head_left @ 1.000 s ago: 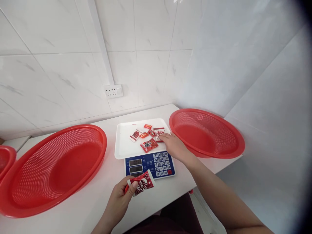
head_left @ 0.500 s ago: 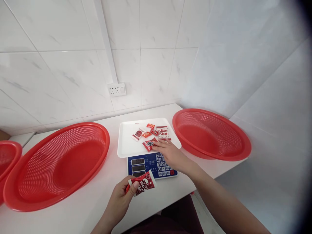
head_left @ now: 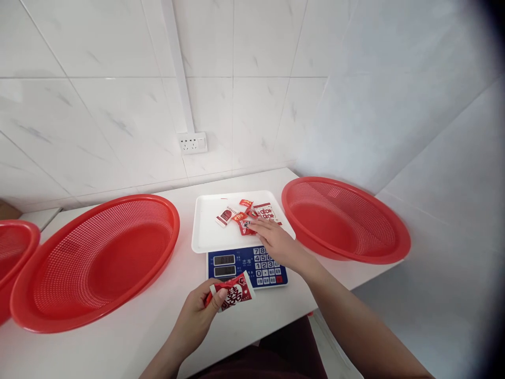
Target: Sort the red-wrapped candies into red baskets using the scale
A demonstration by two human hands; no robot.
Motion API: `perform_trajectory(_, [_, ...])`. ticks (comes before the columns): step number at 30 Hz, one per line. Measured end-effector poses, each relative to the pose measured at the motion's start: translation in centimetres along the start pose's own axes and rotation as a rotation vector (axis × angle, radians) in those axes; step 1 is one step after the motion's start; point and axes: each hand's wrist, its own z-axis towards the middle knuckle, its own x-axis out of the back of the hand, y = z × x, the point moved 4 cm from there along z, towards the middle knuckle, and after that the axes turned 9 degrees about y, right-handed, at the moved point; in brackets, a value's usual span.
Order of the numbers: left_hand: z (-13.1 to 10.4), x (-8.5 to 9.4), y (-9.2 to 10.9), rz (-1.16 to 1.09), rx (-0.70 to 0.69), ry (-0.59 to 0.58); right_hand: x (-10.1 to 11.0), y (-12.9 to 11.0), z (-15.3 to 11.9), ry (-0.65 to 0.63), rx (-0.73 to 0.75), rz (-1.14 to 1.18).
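My left hand (head_left: 201, 305) pinches a red packet with white characters and pale ends (head_left: 236, 292) in front of the scale; a bit of something red also shows by the fingers. With fingers stretched out, my right hand (head_left: 282, 242) touches a small red candy packet (head_left: 245, 226) on the white tray (head_left: 207, 231). Around it lie a white-and-red packet marked CANDY (head_left: 225, 216), a patterned white-and-red packet (head_left: 265, 212) partly behind my fingers, and several small red candies (head_left: 246, 202). The tray sits on a digital scale (head_left: 244, 261) with a blue keypad panel.
A large red plastic basket (head_left: 94, 310) stands left of the scale, with another red basket (head_left: 19, 229) at the far left edge. To the right, a third red basket (head_left: 379, 257) reaches the table's edge. A wall socket (head_left: 193, 143) is on the tiled wall behind.
My right hand has pushed the small red candy packet away from me, up against the other candies. The packet in my left hand has turned slightly. The camera view has shifted a little.
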Motion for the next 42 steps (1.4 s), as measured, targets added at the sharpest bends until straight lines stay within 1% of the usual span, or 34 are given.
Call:
perform_trajectory(4, [0.1, -0.3, -0.1, -0.003, -0.001, -0.019, -0.7, -0.6, 2.9, 0.028, 0.053, -0.061])
perform_trajectory(6, [0.0, -0.4, -0.1, -0.01, -0.008, -0.025, -1.3, -1.2, 4.5, 0.009, 0.067, -0.118])
perform_trajectory(8, [0.0, -0.4, -0.2, -0.016, -0.008, -0.027, -2.1, -2.0, 5.7, -0.042, 0.08, -0.164])
perform_trajectory(11, [-0.2, -0.1, -0.4, -0.018, 0.002, -0.026, -3.0, -3.2, 6.3, -0.135, 0.084, -0.186])
perform_trajectory(14, [-0.4, 0.3, -0.6, -0.032, 0.012, -0.017, -3.3, -3.6, 5.6, -0.155, 0.077, -0.175])
perform_trajectory(17, [-0.5, 0.8, -1.0, -0.043, 0.025, -0.007, -2.8, -3.1, 4.6, -0.14, 0.133, -0.114])
perform_trajectory(19, [-0.4, 0.9, -1.1, -0.049, 0.036, -0.002, -2.2, -2.2, 4.5, -0.12, 0.164, -0.063])
perform_trajectory(21, [-0.3, 0.9, -1.0, -0.056, 0.04, 0.006, -1.4, -0.7, 5.0, -0.091, 0.13, -0.054])
perform_trajectory(23, [-0.1, 0.8, -0.8, -0.058, 0.032, 0.009, -0.8, 0.9, 6.1, -0.077, 0.046, -0.097])
perform_trajectory(25, [0.0, 0.6, -0.4, -0.056, 0.023, 0.007, -0.7, 2.0, 7.3, -0.106, -0.013, -0.142])
perform_trajectory(27, [0.1, 0.5, -0.2, -0.062, 0.025, 0.002, -1.0, 2.3, 8.4, -0.156, -0.014, -0.154])
perform_trajectory(30, [0.0, 0.5, -0.4, -0.077, 0.033, 0.004, -1.6, 1.6, 9.2, -0.198, 0.037, -0.136])
perform_trajectory(32, [-0.1, 0.7, -0.8, -0.073, 0.032, 0.019, -1.5, 1.1, 9.0, -0.179, 0.068, -0.105])
perform_trajectory(34, [-0.1, 0.9, -1.3, -0.057, 0.034, 0.042, -1.0, 0.8, 8.0, -0.151, 0.086, -0.074])
perform_trajectory(36, [0.0, 1.1, -1.7, -0.041, 0.043, 0.05, -0.6, 0.8, 6.6, -0.148, 0.098, -0.055])
perform_trajectory(39, [0.3, 1.2, -1.9, -0.039, 0.056, 0.033, -0.3, 1.1, 4.1, -0.176, 0.149, -0.032])
perform_trajectory(42, [0.6, 1.1, -1.6, -0.054, 0.051, 0.02, 0.1, 1.7, 2.2, -0.138, 0.176, -0.013])
